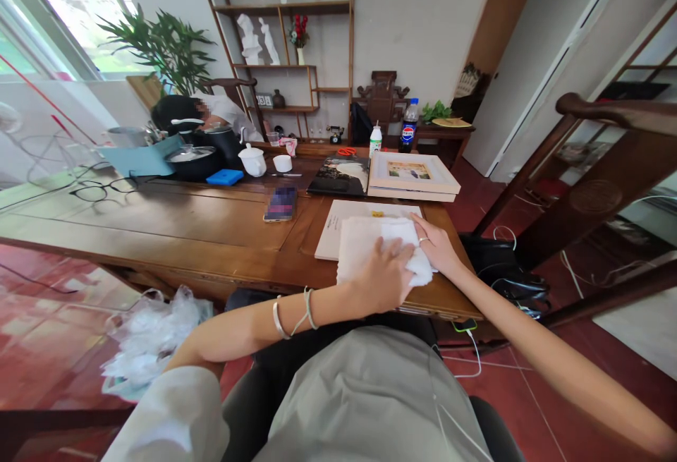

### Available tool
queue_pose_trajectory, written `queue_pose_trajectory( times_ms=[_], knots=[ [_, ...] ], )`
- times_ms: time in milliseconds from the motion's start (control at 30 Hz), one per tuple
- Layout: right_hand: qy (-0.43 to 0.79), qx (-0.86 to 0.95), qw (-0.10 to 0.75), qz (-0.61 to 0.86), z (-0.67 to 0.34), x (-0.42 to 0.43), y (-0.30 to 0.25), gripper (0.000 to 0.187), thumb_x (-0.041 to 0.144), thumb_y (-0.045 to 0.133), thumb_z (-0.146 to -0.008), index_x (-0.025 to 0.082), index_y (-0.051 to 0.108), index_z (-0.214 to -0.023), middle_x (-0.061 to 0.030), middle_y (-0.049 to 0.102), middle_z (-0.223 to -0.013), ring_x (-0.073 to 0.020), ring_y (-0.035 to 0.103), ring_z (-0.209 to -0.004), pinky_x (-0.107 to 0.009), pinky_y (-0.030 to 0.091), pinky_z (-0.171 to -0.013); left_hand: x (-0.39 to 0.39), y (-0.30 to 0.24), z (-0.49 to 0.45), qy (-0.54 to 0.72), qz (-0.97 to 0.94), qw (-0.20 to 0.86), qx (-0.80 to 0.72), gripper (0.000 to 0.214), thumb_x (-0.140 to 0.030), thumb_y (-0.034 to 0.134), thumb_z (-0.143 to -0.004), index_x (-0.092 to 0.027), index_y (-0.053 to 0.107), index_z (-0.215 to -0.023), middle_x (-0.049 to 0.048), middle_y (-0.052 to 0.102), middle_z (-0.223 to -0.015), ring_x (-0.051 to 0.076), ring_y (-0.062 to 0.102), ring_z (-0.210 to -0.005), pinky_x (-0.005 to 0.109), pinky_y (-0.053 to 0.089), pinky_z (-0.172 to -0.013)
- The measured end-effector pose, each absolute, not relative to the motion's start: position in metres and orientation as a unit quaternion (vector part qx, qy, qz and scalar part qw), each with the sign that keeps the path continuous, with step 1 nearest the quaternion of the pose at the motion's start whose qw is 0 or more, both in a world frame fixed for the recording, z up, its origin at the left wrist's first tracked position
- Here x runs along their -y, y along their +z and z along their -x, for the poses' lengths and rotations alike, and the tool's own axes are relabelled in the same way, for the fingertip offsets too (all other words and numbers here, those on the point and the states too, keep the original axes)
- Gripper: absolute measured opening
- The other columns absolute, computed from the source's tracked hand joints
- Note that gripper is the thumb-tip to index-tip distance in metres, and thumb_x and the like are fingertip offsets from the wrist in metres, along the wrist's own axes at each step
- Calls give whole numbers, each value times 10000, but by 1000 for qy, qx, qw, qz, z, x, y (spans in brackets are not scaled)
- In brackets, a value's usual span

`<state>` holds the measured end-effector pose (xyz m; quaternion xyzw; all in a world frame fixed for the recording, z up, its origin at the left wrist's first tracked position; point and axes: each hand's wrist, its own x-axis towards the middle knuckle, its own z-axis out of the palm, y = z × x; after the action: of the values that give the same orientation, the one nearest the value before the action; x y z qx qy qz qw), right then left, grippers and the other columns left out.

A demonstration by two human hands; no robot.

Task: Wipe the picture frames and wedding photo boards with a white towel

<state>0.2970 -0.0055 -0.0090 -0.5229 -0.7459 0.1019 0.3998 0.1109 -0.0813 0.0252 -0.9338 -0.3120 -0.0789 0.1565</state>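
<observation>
A folded white cloth [357, 240] lies over the front part of a white book or flat box [328, 236] on the wooden table. My left hand [386, 275] rests on top of the cloth, its fingers spread and pressing down. At the right edge of the book is my right hand [438, 247], with fingers stretched along the edge beside the cloth; a ring shows on it. Part of the book's surface is hidden under the cloth and my left hand.
Behind the book are a black booklet [338, 176], a white framed picture [415, 174], a white bottle [375, 141] and a cola bottle [408, 127]. A phone [281, 204], white teapot [252, 161] and glasses [92, 191] lie leftward. A person [227, 113] leans at the far side.
</observation>
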Motion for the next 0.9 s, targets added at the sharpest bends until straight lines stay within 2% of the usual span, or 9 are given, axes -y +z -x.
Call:
queue_pose_trajectory(
  times_ms=[167, 367, 567, 767, 900],
  knots=[
    [92, 769, 373, 511, -299, 3, -11, 461, 262, 416, -866, 224, 522, -1313, -43, 562, -1317, -268, 534, -1198, -435, 399, -1040, 27, 30, -112, -78, 917, 135, 368, 350, -339, 393, -921, -172, 660, -1073, 139, 450, -1400, 339, 398, -1267, 569, 337, -1001],
    [83, 770, 345, 530, -301, -1, -14, 472, 242, 470, -833, 208, 526, -1301, -73, 536, -1345, -296, 411, -1300, -479, 351, -1069, -18, 37, -115, -57, 921, 126, 364, 366, -367, 376, -941, -166, 652, -1073, 126, 376, -1457, 334, 338, -1316, 589, 345, -994],
    [98, 771, 347, 524, -304, -4, -18, 486, 133, 452, -767, 191, 579, -1232, -78, 534, -1347, -295, 406, -1304, -480, 333, -1084, 25, 41, -115, -25, 934, 138, 330, 334, -274, 379, -932, -167, 653, -1090, 123, 381, -1456, 347, 342, -1318, 611, 332, -996],
    [102, 779, 336, 520, -307, -7, -19, 494, 80, 443, -739, 157, 612, -1197, -83, 535, -1344, -264, 403, -1311, -446, 307, -1111, 89, 53, -97, -18, 957, 131, 257, 278, -239, 464, -877, -182, 689, -1031, 114, 422, -1428, 346, 399, -1283, 537, 373, -993],
    [93, 778, 322, 531, -305, -6, -18, 489, 87, 451, -746, 132, 603, -1208, -102, 533, -1343, -263, 372, -1330, -449, 299, -1117, 75, 56, -86, 2, 959, 100, 264, 285, -166, 485, -841, -167, 663, -1064, 92, 347, -1482, 305, 349, -1335, 493, 344, -1042]
  ],
)
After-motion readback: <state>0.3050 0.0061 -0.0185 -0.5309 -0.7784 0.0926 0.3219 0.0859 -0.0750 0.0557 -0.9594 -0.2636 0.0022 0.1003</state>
